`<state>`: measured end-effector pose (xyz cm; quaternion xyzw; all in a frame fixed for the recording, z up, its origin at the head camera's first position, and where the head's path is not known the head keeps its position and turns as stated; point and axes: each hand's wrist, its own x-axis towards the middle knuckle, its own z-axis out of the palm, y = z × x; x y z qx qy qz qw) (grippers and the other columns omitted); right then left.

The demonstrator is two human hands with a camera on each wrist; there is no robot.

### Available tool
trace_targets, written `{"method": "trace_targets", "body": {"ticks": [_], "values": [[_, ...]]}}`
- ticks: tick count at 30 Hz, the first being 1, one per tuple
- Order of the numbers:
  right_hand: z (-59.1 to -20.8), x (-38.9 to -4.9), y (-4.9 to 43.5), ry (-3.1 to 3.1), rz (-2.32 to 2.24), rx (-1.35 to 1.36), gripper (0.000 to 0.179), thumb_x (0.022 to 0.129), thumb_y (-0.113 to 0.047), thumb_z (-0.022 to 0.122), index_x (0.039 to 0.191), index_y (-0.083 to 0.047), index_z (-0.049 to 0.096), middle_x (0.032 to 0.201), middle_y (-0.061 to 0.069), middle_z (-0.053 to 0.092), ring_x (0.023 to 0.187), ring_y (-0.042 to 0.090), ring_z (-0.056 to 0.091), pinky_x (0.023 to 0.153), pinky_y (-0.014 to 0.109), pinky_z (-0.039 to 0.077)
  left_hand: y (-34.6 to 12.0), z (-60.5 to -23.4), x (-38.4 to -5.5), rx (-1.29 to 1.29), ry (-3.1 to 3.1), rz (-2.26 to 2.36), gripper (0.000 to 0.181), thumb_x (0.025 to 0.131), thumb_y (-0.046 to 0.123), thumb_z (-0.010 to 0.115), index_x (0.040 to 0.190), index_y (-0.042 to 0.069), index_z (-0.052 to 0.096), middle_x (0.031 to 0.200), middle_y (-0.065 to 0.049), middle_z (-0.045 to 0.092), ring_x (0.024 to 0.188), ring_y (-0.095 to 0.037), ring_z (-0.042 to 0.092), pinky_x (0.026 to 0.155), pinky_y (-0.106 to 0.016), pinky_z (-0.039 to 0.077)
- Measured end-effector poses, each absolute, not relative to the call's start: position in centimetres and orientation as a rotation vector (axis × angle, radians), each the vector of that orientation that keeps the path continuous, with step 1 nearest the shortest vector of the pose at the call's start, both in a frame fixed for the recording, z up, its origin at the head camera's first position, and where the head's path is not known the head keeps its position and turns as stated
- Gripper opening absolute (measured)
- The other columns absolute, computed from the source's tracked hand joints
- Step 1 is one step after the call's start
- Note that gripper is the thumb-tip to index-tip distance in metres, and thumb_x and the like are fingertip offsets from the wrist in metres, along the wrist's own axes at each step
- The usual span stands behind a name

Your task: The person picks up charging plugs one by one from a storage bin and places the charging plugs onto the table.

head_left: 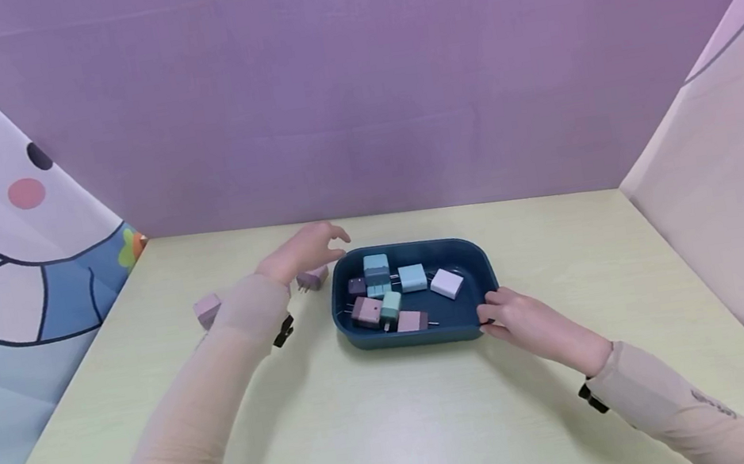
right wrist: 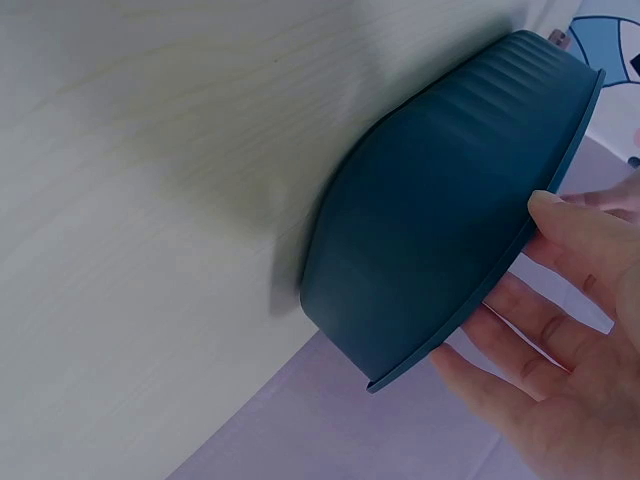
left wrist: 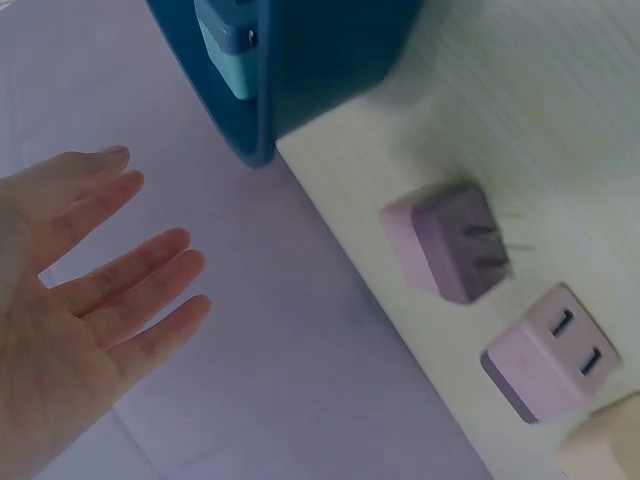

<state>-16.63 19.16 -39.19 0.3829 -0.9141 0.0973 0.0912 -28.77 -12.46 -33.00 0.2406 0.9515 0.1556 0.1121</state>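
Note:
My right hand (head_left: 522, 318) pinches the near right corner of a dark blue plastic bin (head_left: 424, 336); in the right wrist view the thumb lies on the bin's outer wall (right wrist: 430, 220), with the other fingers at the rim. Spread loosely, my left hand (head_left: 306, 250) hovers by the bin's far left corner and holds nothing. Inside the bin lie several charger plugs: a white one (head_left: 447, 283), light blue ones (head_left: 413, 278), a green one (head_left: 390, 306) and pink ones (head_left: 412, 320). Below the left hand, a pink and purple charger (left wrist: 455, 243) with prongs lies on the table.
Beside it sits a pink charger (left wrist: 552, 355) with two USB ports, and a beige block (left wrist: 605, 445) shows at the left wrist view's corner. Another pink charger (head_left: 208, 310) is partly behind my left sleeve. A purple backdrop (head_left: 367, 104) stands behind the pale table (head_left: 402, 436).

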Motion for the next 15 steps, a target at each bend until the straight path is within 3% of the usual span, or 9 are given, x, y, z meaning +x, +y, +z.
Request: {"method": "trace_targets", "body": {"ticks": [15], "values": [[-39.1, -16.6, 19.1, -2.711, 0.296, 1.145, 0.009, 0.074, -0.008, 0.069, 0.077, -0.011, 0.061, 0.070, -0.004, 0.046, 0.065, 0.010, 0.041, 0.055, 0.019, 0.040, -8.9, -33.2, -28.8, 0.789, 2.729, 0.377, 0.035, 0.083, 0.013, 0.061, 0.117, 0.005, 0.056, 0.121, -0.011, 0.051, 0.113, -0.025, 0.045, 0.095, -0.036, 0.036]]}}
